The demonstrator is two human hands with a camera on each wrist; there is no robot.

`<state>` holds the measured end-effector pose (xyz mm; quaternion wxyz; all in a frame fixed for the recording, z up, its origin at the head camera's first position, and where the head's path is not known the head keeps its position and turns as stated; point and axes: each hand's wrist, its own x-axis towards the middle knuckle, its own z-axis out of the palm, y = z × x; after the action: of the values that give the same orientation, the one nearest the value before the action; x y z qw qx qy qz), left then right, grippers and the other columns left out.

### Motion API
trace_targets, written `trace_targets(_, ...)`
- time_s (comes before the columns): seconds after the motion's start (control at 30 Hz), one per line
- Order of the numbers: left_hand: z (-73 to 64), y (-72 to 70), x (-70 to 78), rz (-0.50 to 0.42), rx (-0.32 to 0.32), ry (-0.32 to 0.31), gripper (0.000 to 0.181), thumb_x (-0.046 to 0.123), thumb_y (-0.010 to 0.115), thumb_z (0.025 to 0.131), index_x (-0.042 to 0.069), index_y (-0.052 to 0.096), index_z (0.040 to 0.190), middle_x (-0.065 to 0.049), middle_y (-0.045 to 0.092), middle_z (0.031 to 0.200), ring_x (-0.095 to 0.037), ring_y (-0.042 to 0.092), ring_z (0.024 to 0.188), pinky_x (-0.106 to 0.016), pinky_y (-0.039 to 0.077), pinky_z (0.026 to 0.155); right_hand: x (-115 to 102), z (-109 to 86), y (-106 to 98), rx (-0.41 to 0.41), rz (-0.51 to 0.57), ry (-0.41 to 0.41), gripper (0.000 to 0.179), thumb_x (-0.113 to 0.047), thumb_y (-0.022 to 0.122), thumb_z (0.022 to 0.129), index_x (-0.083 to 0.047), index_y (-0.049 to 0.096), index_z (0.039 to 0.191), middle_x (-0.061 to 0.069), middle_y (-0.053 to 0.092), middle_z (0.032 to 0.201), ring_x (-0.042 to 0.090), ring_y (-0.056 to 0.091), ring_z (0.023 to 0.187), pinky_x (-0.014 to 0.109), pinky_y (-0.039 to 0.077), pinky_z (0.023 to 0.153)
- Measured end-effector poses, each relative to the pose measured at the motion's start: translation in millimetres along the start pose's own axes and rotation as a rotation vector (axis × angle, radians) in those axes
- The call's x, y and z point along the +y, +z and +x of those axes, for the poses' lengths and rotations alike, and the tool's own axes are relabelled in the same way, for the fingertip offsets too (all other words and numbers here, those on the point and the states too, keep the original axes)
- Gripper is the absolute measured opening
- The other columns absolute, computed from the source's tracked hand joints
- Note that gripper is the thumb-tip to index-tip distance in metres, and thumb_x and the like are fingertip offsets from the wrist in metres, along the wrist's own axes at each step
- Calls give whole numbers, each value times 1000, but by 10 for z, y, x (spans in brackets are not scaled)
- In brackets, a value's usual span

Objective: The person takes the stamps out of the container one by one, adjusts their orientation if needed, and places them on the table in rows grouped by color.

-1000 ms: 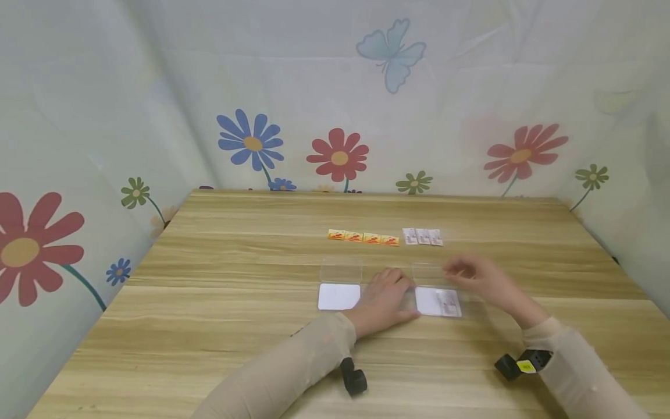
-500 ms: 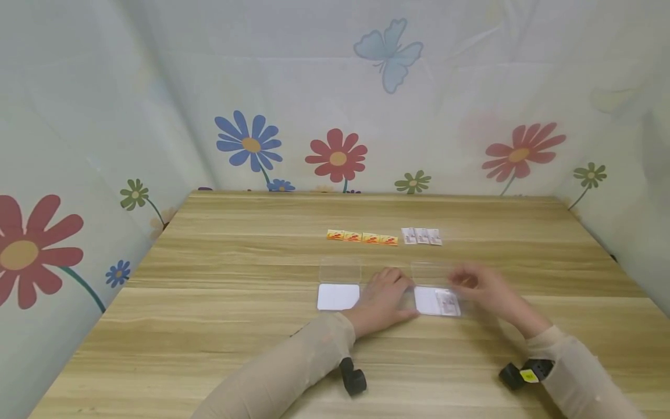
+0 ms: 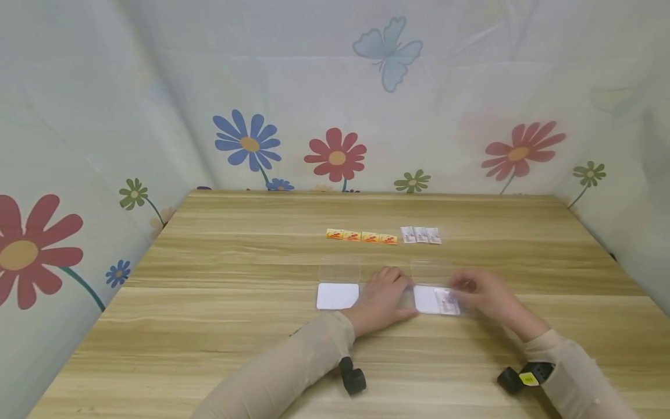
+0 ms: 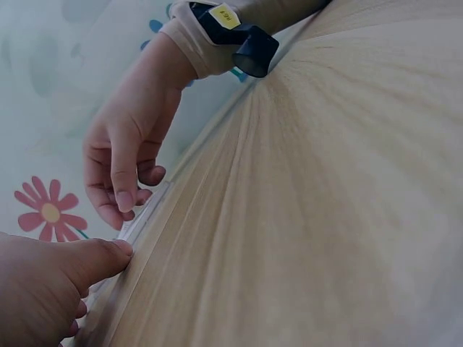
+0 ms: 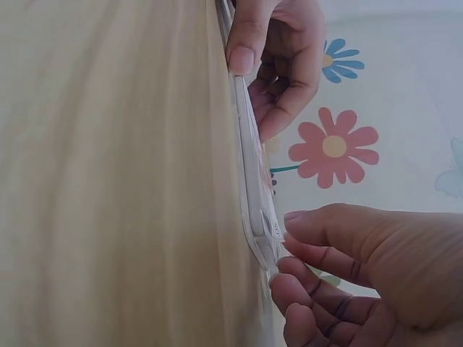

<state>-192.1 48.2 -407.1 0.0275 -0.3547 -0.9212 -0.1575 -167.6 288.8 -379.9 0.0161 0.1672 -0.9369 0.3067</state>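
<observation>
My left hand lies between two clear hinged cases with white-lined bottoms. Its thumb and fingers grip the left end of the right-hand case, thumb on the near edge, fingers on the far edge. A small flat pale printed card lies in that case's right half. My right hand is at the card's upper right corner; in the right wrist view, the thumb and forefinger of the same hand pinch at the card's lifted corner. The left-hand case stands with its lid folded back and shows bare white inside.
Further back on the wooden table lie several yellow-orange printed cards in a row. Three pale printed cards lie to their right. A clear lid lies behind the right-hand case. A flowered curtain stands behind the table.
My right hand has come down and slightly right from beside the lid to the pale card's corner in the case. The left hand has stayed in place.
</observation>
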Motion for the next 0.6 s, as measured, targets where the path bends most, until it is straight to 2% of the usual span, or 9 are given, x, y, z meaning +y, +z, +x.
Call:
trace_targets(0.23,4,-4,6,1,-2,2,51,49,68,84,15,61,122,1,57,119,-16,50,117,-31,38,107,14,-15,32,20,-14,14,14,-11,72,82,-5,70,95,9,70,94,22,62,86,37,50,77)
trace_targets(0.6,-5,-9,9,8,-3,4,50,49,66,85,15,61,122,1,56,119,-16,50,117,-32,38,107,-8,-18,66,40,-48,18,8,-8,71,83,-8,69,90,7,69,90,17,59,83,34,49,74)
